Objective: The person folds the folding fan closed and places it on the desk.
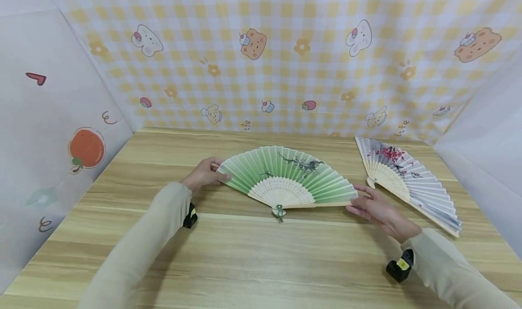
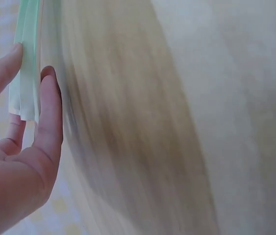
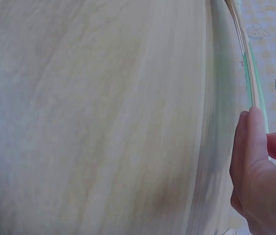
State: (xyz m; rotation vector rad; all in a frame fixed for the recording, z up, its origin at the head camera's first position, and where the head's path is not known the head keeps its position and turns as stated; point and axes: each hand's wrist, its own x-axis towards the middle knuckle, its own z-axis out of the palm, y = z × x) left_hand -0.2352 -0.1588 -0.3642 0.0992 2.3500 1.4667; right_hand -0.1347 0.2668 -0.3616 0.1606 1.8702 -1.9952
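Note:
A green folding fan [image 1: 267,161] is spread wide, with dark branches painted on its leaf and pale pierced ribs below. A green tassel [image 1: 279,213] hangs at its pivot. My left hand [image 1: 205,174] pinches the fan's left end between thumb and fingers; in the left wrist view, the thumb lies on the pleated edge [image 2: 28,83]. At the fan's right end, my right hand [image 1: 379,211] grips the outer rib. The right wrist view has the fingers [image 3: 256,132] along that rib, with the thumb on the other side.
On the right of the wooden table [image 1: 261,263] lies a second open fan [image 1: 424,186], white and grey with pink blossoms, close to my right hand. A yellow checked cloth [image 1: 281,73] hangs behind the table, and white cloth covers both sides.

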